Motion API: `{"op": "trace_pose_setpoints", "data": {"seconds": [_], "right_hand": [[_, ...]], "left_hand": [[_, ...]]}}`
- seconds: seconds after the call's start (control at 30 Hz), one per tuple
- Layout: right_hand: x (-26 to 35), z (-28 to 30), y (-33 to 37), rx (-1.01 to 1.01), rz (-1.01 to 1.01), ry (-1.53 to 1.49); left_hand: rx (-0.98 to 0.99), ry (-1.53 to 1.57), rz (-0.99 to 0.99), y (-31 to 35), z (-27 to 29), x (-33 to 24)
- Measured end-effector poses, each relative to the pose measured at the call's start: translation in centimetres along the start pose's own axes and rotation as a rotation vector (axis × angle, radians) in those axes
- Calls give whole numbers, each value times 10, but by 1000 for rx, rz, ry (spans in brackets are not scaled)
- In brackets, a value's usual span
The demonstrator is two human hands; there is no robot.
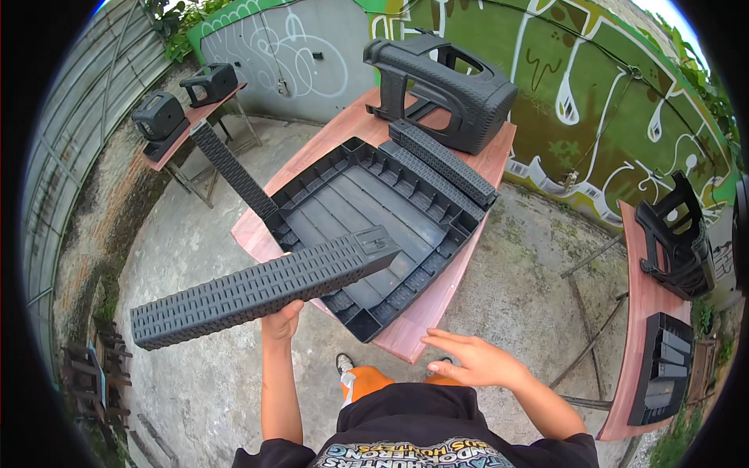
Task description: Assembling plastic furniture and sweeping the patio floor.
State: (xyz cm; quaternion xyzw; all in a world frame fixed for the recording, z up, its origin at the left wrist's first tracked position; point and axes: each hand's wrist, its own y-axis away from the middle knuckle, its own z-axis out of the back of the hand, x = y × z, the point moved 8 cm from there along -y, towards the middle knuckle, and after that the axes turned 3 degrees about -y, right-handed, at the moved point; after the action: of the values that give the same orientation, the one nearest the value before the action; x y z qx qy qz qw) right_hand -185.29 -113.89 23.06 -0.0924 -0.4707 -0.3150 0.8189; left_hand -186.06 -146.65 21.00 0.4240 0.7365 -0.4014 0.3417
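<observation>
My left hand (282, 320) grips a long black plastic chair leg (250, 292) with a woven pattern from below. The leg is raised and tilted, its right end over a black ribbed chair seat frame (374, 204) that lies underside up on the table. Another woven leg (234, 171) rises slanting from the frame's left corner. Along the frame's far right side lies a further woven leg (445, 162). My right hand (476, 360) hovers by the table's near edge, fingers stretched out, holding nothing.
The reddish wooden table (417, 331) also bears a black woven-pattern chair back with arms (495, 97) at its far end. A side table (624, 327) on the right holds similar parts. More black parts (158, 115) stand on a table at back left. A painted wall (546, 101) lies behind.
</observation>
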Motion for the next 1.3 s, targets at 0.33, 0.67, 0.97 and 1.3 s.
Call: {"op": "trace_pose_setpoints", "data": {"seconds": [0.33, 0.67, 0.97, 1.3], "right_hand": [[-75, 46, -105, 85, 139, -167], [-78, -73, -190, 489, 416, -22], [-99, -83, -205, 662, 378, 21], [-109, -91, -217, 814, 409, 5]], "left_hand": [[4, -592, 97, 72, -27, -26], [-77, -784, 170, 75, -18, -14], [-149, -877, 317, 69, -55, -6], [-328, -978, 368, 68, -70, 0]]}}
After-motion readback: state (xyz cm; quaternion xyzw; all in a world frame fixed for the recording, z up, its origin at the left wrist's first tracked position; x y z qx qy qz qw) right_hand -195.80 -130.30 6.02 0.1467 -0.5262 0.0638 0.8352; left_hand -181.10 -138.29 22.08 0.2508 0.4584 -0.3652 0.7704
